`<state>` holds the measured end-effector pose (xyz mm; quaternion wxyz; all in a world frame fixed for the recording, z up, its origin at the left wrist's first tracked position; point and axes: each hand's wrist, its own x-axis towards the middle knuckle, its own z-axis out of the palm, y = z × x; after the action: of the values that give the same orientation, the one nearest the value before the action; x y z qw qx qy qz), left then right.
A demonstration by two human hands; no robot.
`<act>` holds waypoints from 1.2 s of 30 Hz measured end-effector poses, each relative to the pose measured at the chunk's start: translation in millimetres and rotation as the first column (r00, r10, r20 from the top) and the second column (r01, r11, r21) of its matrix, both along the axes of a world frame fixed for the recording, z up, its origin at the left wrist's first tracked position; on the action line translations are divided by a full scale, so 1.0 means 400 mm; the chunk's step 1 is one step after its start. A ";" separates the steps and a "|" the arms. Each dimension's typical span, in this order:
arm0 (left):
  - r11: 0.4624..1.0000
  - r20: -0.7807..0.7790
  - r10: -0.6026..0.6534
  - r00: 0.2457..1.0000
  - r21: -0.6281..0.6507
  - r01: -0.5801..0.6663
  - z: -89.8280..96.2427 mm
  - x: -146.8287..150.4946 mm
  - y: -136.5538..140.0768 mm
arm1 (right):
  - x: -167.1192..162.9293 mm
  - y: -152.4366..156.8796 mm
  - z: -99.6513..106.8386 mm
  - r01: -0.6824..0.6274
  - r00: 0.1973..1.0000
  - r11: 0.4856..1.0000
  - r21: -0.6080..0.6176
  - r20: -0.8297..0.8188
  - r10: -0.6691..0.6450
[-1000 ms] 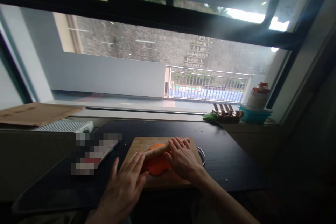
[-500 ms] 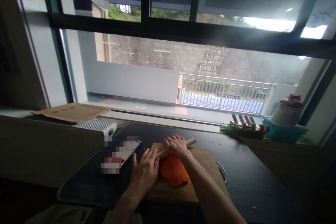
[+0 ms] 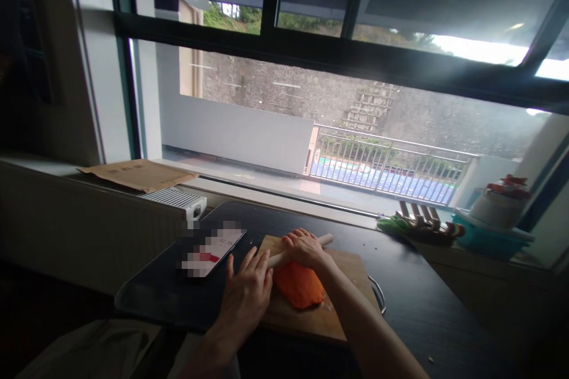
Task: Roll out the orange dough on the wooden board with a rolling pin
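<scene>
A pale rolling pin [image 3: 326, 240] lies aslant across the upper part of a wooden cutting board [image 3: 320, 327]. Just below the pin, a flattened orange piece of dough or clay [image 3: 299, 287] rests on the board, its edge uneven. My right hand [image 3: 304, 247] lies over the pin near its right end, fingers bent across it. At the other end, my left hand [image 3: 249, 284] has its fingers stretched and spread, the fingertips and side of the hand against the pin's left end. My right forearm covers part of the board.
A phone [image 3: 216, 253], partly blurred out, lies left on the dark table [image 3: 427, 290]. A metal handle [image 3: 377, 295] sticks out at the board's right. Along the sill are a brown envelope [image 3: 137, 174], a dark rack [image 3: 429, 226] and a teal box [image 3: 491, 237].
The whole view has shifted, so the scene sits farther right. Both hands stay on the rolling pin with little visible movement against the board.
</scene>
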<state>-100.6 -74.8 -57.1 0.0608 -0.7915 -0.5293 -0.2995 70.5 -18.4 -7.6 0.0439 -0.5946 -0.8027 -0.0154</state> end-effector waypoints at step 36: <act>0.913 -0.392 -0.341 0.855 -0.354 0.202 0.122 0.334 0.245 | 0.139 -0.337 -0.084 0.351 0.926 0.911 0.219 -0.225 -0.303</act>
<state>32.8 23.2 -8.1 0.0160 -0.9059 -0.4219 -0.0320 126.0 -153.3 -41.4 0.1915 -0.7091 -0.6750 -0.0700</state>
